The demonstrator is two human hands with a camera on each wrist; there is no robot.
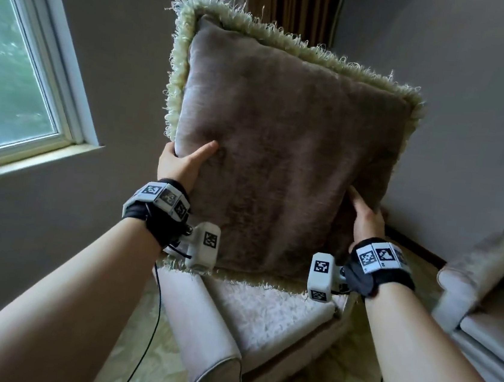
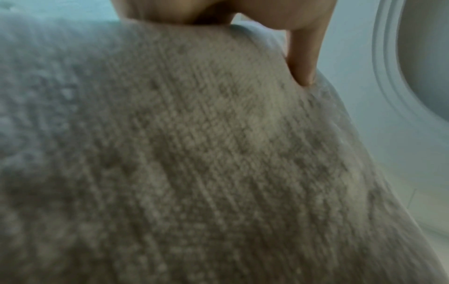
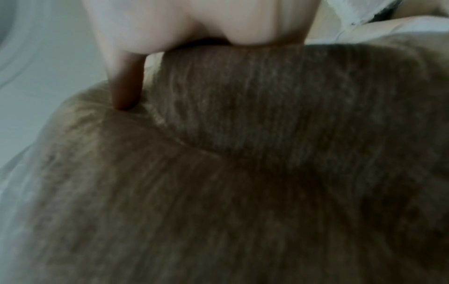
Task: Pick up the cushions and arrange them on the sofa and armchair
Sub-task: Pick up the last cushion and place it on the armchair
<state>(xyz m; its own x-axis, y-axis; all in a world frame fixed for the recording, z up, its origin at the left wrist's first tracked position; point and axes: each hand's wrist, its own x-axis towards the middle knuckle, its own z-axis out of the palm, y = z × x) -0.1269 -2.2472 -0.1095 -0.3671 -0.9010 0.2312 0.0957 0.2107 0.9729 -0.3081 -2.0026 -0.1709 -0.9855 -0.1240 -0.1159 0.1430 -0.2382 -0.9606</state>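
Note:
A large brown velvet cushion [image 1: 283,150] with a pale green fringe is held upright in the air above the armchair [image 1: 221,338]. My left hand [image 1: 181,164] grips its left edge, thumb on the front face and fingers hidden behind. My right hand [image 1: 365,216] grips its lower right edge the same way. In the left wrist view the cushion [image 2: 194,163] fills the frame, with a thumb [image 2: 303,57] pressed into it. The right wrist view shows the cushion [image 3: 243,173] dented by a thumb [image 3: 126,86]. The cushion's bottom fringe hangs just over the armchair's seat.
The pale armchair has a fluffy white seat cover [image 1: 271,315] and a rounded left armrest [image 1: 206,336]. A sofa [image 1: 487,318] stands at the right. A window [image 1: 16,69] is at the left, a brown curtain [image 1: 293,7] behind the chair, patterned carpet [image 1: 144,351] below.

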